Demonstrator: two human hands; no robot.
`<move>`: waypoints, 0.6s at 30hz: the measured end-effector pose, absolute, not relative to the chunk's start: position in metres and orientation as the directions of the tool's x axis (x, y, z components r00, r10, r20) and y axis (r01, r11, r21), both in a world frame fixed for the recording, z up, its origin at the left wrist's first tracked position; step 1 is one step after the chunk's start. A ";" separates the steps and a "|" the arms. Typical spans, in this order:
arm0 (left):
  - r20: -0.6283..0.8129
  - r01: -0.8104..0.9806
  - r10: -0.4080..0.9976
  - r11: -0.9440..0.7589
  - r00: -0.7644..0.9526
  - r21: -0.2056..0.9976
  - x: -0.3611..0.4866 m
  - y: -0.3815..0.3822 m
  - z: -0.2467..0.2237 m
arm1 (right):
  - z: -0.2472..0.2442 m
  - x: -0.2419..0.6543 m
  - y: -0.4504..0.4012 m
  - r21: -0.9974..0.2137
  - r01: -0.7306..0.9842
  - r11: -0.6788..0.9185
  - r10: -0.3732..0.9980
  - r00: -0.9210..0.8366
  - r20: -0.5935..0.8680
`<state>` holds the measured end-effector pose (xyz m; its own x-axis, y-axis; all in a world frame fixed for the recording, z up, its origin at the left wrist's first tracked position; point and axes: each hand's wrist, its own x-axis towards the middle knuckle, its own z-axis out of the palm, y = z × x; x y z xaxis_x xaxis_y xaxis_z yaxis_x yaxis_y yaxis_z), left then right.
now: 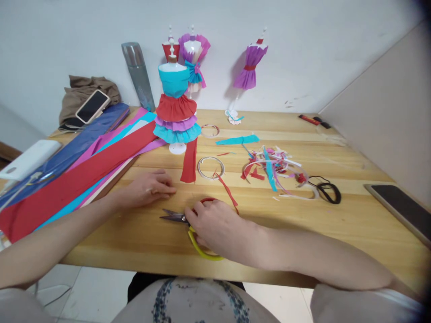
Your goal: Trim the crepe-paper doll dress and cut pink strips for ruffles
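My right hand (218,226) is closed around the handles of a pair of scissors (175,216). Their slightly parted blades point left, and red and yellow handle loops show around my fingers. On the tabletop to the left rests my left hand (151,188), its fingers loosely extended and nothing visible in them. Just beyond it lies a red crepe paper strip (189,162), beside a roll of tape (211,168). Behind the strip stands a small dress form (177,98) with a blue paper top and a tiered red, purple and blue skirt.
Long coloured paper strips (81,168) cover the left side. Paper scraps (269,166) and a black hair tie (329,192) lie right of centre. More dress forms (251,67) and a grey bottle (138,76) stand at the wall. A phone (400,208) lies at the right edge.
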<state>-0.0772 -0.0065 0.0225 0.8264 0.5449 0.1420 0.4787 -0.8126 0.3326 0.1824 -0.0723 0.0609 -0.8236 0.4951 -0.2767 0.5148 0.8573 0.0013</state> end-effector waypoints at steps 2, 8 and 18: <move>0.106 0.427 0.458 -0.876 0.883 0.223 -0.075 -0.007 0.023 | 0.062 0.183 -0.073 0.010 0.514 0.858 0.498 -0.825 -0.267; 0.128 0.390 0.426 -0.891 0.896 0.231 -0.063 -0.001 0.033 | 0.061 0.183 -0.076 0.056 0.475 0.878 0.476 -0.856 -0.201; 0.234 0.587 0.742 -0.650 0.628 0.483 0.020 0.028 0.075 | 0.050 0.183 -0.077 0.087 0.477 0.875 0.482 -0.875 -0.050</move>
